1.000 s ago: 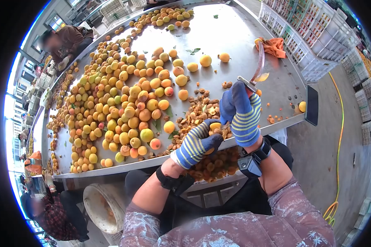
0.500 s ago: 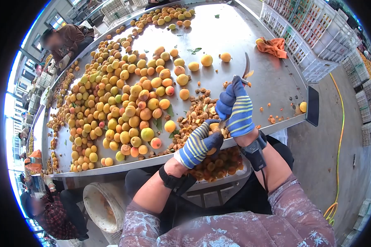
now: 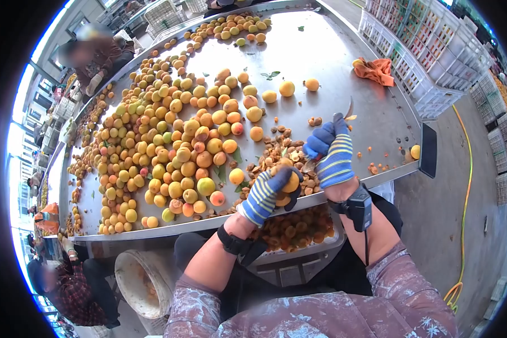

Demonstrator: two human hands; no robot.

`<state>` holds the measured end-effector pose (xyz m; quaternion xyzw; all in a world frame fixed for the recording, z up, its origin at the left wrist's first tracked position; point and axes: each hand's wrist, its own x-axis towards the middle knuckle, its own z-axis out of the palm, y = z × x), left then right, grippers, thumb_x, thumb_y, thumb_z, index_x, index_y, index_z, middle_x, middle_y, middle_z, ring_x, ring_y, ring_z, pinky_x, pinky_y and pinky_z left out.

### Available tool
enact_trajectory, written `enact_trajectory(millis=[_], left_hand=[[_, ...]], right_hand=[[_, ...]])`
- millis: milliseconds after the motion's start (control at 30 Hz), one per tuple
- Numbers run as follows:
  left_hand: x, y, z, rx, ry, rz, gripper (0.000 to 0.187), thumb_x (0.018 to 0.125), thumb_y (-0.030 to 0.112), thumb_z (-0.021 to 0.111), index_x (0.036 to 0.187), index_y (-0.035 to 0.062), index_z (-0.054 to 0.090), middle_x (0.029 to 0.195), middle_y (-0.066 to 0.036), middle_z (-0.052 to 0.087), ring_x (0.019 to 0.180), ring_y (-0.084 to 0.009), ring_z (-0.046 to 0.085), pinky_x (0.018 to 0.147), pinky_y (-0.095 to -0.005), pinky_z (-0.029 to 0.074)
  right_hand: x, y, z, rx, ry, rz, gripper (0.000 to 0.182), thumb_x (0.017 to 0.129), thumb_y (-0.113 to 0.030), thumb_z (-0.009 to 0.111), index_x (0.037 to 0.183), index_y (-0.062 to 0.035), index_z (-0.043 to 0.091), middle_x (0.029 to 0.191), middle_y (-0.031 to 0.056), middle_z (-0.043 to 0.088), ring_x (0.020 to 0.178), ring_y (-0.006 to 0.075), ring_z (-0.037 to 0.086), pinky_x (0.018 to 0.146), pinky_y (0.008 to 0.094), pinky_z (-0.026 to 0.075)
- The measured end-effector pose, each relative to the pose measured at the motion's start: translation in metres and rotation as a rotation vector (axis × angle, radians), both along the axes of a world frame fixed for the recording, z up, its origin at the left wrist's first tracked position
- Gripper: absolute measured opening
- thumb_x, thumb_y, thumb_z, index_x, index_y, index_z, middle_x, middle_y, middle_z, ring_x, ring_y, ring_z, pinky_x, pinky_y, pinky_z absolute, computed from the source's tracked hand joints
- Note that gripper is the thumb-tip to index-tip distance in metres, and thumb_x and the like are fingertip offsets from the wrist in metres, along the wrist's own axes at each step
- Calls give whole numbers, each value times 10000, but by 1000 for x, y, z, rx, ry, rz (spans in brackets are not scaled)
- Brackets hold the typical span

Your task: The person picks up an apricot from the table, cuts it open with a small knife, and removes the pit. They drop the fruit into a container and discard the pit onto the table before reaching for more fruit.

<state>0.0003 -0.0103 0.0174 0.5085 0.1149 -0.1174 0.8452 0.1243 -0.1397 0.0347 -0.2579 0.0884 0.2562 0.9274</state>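
Observation:
My left hand [image 3: 266,190], in a striped blue glove, is closed around apricot pieces [image 3: 290,181] just over the table's near edge. To its right, my right hand [image 3: 330,151], gloved alike, grips a curved knife [image 3: 351,106] whose blade points up and away from me. A bit of orange flesh clings near the blade. Between and behind the hands lies a heap of apricot pits [image 3: 276,151]. Whole apricots [image 3: 180,153] spread over the table to the left. Below the edge, a tub [image 3: 333,243] on my lap side holds apricot halves [image 3: 298,228].
The metal table [image 3: 332,67] has a raised rim. An orange cloth [image 3: 374,72] lies at its right side, beside stacked white crates [image 3: 428,93]. A white bucket [image 3: 143,281] stands lower left. Two people sit along the left. A yellow hose [image 3: 463,225] runs over the floor.
My hands have moved apart. The left one has turned so the fruit in it shows, while the right has shifted right with the knife, its blade now lower.

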Motion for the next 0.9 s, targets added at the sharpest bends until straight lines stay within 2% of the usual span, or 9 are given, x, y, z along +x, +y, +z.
enact_trajectory(millis=[167,433,500,533,600,700,767,833,900], left_hand=[[0,1,-1,-202,108,-70,633,891,642,458,879,28,613,651,-45,551,514,-148,516,475,-235,398],[-23,-14,32,723,44,-1006,247,908,244,582,1032,38,639,736,-44,623,668,-162,619,588,-309,502],[-43,-15,-25,977,-129,-960,246,929,252,596,1060,49,643,823,-62,635,743,-139,619,618,-278,508],[-49,-17,-39,977,-126,-959,246,929,252,596,1060,49,643,823,-62,635,743,-139,619,618,-278,508],[-56,-20,-52,253,509,-442,248,941,220,583,1068,13,633,862,-85,641,799,-177,628,643,-292,518],[-46,-18,-7,181,618,-404,262,940,216,584,1062,-13,624,874,-78,645,828,-188,624,672,-285,521],[-38,7,20,972,-253,-899,226,902,169,620,1081,30,626,871,-107,655,809,-205,631,694,-350,513],[-36,28,29,850,-399,-556,248,867,112,625,1109,58,617,893,-142,653,827,-263,642,711,-387,497],[-23,56,13,1311,-581,-200,296,843,63,605,1138,70,606,939,-162,644,875,-325,633,759,-394,499]], right_hand=[[-1,-9,7,-54,-24,7,494,972,-481,463,583,-239,276,524,-97,186,422,68,199,420,270,202],[-3,-13,7,-71,-136,109,429,960,-536,447,685,-210,404,555,-95,227,441,62,253,412,259,268],[-3,-10,0,-42,-173,151,421,948,-564,440,758,-191,468,568,-91,243,443,65,271,407,257,298],[-7,-6,2,-65,-184,145,421,948,-555,451,741,-190,467,558,-91,248,431,62,264,404,249,277],[-7,-5,-2,-64,-188,179,422,940,-566,458,759,-188,509,550,-89,258,426,60,276,399,240,284],[-11,-3,1,-115,-173,236,439,933,-593,443,785,-184,498,563,-80,259,436,69,307,385,252,331],[-17,-1,4,-140,-170,234,430,939,-577,451,797,-172,485,565,-80,275,440,59,328,373,235,325],[-22,2,7,-306,-255,228,386,965,-508,460,801,-159,470,565,-82,296,437,45,333,365,211,313],[-22,3,-1,-346,-350,262,348,988,-436,456,817,-134,488,567,-79,349,435,29,347,366,190,300]])
